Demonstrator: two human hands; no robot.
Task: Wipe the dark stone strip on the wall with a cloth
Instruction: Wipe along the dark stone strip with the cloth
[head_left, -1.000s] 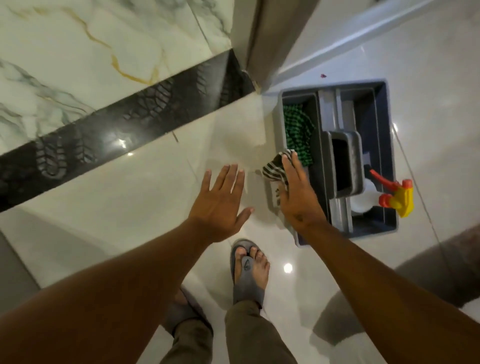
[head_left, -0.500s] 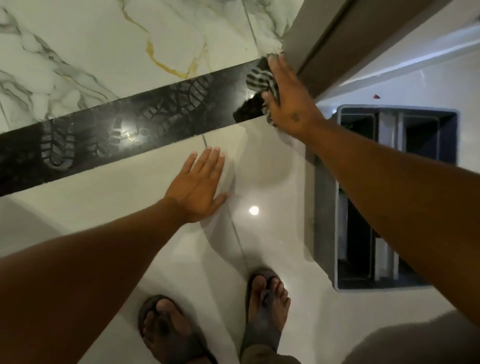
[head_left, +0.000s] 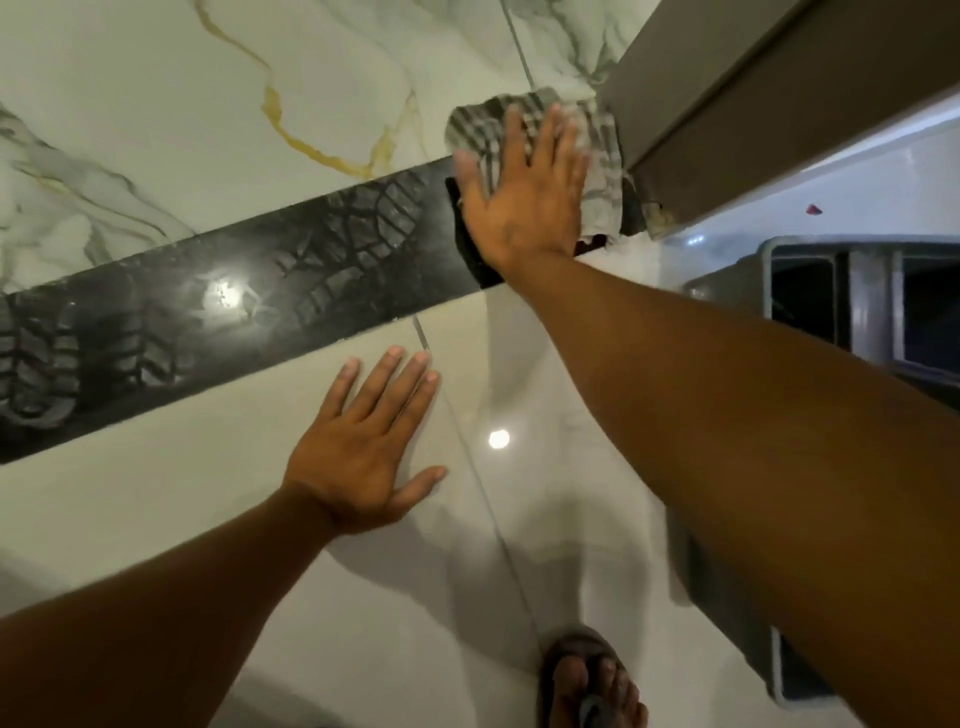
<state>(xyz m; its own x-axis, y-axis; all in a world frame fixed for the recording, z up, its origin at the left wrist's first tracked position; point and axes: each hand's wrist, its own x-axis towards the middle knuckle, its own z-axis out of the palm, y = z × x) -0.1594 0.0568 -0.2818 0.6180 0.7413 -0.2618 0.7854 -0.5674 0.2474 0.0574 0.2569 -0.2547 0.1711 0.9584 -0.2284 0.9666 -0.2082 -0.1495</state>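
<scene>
A dark stone strip (head_left: 249, 291) runs diagonally across the pale wall, dusty and marked with shoe-tread prints. At its right end my right hand (head_left: 524, 197) lies flat, fingers spread, pressing a grey striped cloth (head_left: 597, 156) onto the strip and the marble just above it. The patch beside the heel of that hand looks darker and cleaner. My left hand (head_left: 358, 457) rests flat and empty on the beige tile below the strip, fingers apart.
White marble with gold veins (head_left: 208, 104) sits above the strip. A brown door frame (head_left: 737, 104) bounds the strip at the right. A grey cleaning caddy (head_left: 810, 301) stands on the floor at the right. My sandalled foot (head_left: 592, 680) shows below.
My right hand carried the cloth up from the caddy to the strip's right end and now presses it flat, spread higher over the marble. My left hand settled on the tile below.
</scene>
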